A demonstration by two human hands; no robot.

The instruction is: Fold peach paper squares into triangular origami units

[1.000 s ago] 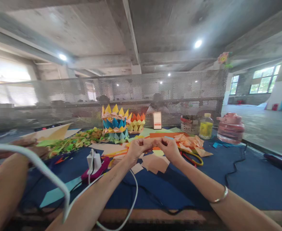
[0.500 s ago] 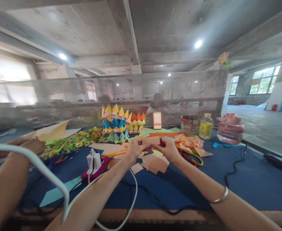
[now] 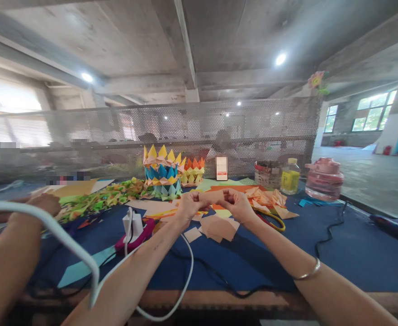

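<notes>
The left hand and right hand pinch peach paper. Likely folding; the next crease calls for aligned edges.

My left hand and right hand are bare, as are both forearms. On my left forearm is a small, dark marking, too small to read. A shiny, silver-coloured bangle, slim and rounded, circles my right forearm.
</notes>
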